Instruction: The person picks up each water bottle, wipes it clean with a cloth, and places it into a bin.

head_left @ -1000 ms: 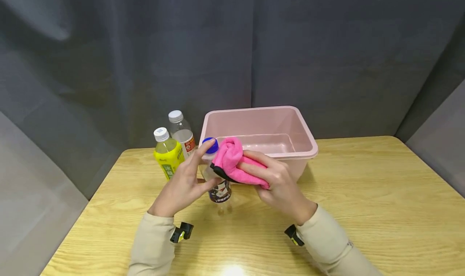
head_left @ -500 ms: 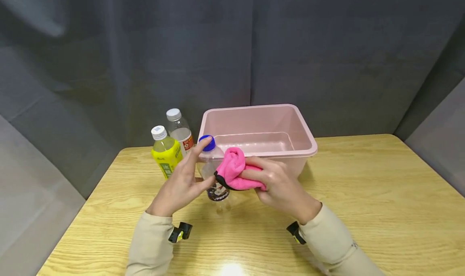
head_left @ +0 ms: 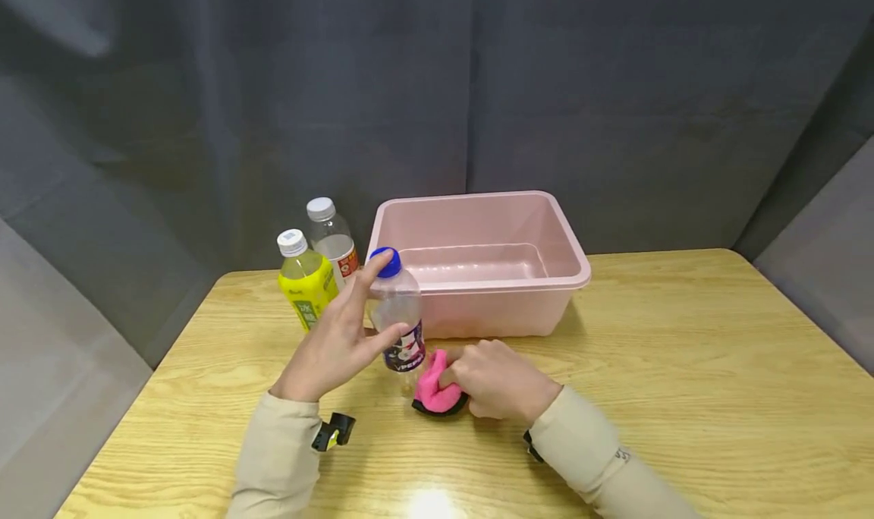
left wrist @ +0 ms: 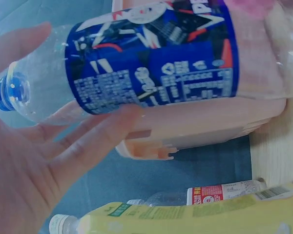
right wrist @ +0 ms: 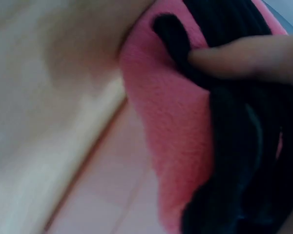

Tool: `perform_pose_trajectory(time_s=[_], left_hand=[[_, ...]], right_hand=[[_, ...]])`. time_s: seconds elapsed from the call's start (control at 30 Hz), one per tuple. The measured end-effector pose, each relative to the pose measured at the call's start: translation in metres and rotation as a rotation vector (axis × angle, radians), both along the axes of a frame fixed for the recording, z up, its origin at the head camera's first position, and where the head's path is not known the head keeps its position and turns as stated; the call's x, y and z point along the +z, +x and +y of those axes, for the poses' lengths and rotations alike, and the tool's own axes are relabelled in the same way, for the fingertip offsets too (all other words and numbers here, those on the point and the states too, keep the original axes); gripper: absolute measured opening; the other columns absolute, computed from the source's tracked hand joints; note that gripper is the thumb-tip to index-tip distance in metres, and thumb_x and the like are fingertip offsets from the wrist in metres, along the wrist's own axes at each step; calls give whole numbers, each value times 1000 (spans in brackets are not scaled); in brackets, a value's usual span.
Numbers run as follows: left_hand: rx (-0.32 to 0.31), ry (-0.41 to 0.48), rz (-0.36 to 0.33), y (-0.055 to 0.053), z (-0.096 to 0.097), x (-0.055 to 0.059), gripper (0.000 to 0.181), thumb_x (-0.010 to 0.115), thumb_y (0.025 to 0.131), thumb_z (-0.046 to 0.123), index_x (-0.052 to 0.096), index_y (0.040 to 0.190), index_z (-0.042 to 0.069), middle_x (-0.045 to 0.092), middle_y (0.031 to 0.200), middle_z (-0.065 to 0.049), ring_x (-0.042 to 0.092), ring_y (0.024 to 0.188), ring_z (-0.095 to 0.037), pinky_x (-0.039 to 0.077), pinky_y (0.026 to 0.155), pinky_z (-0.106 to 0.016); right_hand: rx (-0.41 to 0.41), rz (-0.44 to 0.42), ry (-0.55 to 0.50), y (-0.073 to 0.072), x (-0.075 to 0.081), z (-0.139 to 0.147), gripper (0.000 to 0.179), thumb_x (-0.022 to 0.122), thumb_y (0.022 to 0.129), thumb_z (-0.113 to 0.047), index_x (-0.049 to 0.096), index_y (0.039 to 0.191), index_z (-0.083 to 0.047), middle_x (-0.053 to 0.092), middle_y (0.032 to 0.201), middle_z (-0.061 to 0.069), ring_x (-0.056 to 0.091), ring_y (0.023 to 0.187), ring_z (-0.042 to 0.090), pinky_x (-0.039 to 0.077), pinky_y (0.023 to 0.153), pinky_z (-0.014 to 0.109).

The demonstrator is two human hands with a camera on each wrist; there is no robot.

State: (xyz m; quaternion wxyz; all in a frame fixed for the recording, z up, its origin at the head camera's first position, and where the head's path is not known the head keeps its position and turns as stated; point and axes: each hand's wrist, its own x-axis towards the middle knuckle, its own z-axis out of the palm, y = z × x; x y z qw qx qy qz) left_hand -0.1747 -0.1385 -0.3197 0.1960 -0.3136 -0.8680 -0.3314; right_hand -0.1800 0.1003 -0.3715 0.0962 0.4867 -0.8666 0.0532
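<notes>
My left hand (head_left: pixel 334 344) holds a clear plastic drink bottle (head_left: pixel 404 348) with a blue cap (head_left: pixel 388 263) and a dark printed label. Its forefinger lies at the cap and its thumb at the label; in the left wrist view, other fingers (left wrist: pixel 95 146) reach along the far side. The bottle is upright over the table. Bunched in my right hand (head_left: pixel 505 382) is a pink cloth (head_left: pixel 437 388) with black edging, low beside the bottle's base. Close up in the right wrist view, a finger (right wrist: pixel 249 61) presses on the folded cloth's black bands (right wrist: pixel 234 126).
A pink plastic tub (head_left: pixel 498 306) stands behind the hands, against the dark curtain (head_left: pixel 580 86). To the left are a yellow-labelled bottle (head_left: pixel 307 284) and a clear bottle (head_left: pixel 334 242), both white-capped. All stand on a wooden table (head_left: pixel 683 367).
My right hand has brought the pink cloth down from the bottle's upper part to beside its base. The left hand keeps its hold on the bottle, nearly in place.
</notes>
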Motion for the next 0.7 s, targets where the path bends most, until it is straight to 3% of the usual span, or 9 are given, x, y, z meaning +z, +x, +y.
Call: perform_pose_trajectory(time_s=[0.2,0.4,0.53,0.7], left_hand=[[4,3,-25,1,1,-1,90,81,89,15,23,157,25,47,147,-21,61,77,-26,54,55,-28],[13,18,-95,1,0,2,92,81,88,17,21,157,29,49,145,-18,67,104,-33,62,67,-32],[5,7,-104,3,1,2,93,81,88,17,20,158,31,50,143,-17,67,108,-35,62,68,-34],[-31,-11,-75,3,1,1,91,80,90,17,21,157,29,51,141,-16,67,107,-34,61,68,-31]], right_hand=[[3,-13,2,-2,-3,0,39,68,64,13,69,75,-25,60,75,-10,54,60,9,45,50,29],[-19,15,-63,-3,9,4,43,68,67,12,80,91,-21,71,90,-3,67,74,15,53,55,32],[-45,62,-208,0,20,7,45,70,66,12,80,99,-16,70,92,1,68,74,18,56,58,33],[-28,153,-497,3,31,5,52,67,62,19,79,103,-10,71,103,8,71,87,23,61,72,39]])
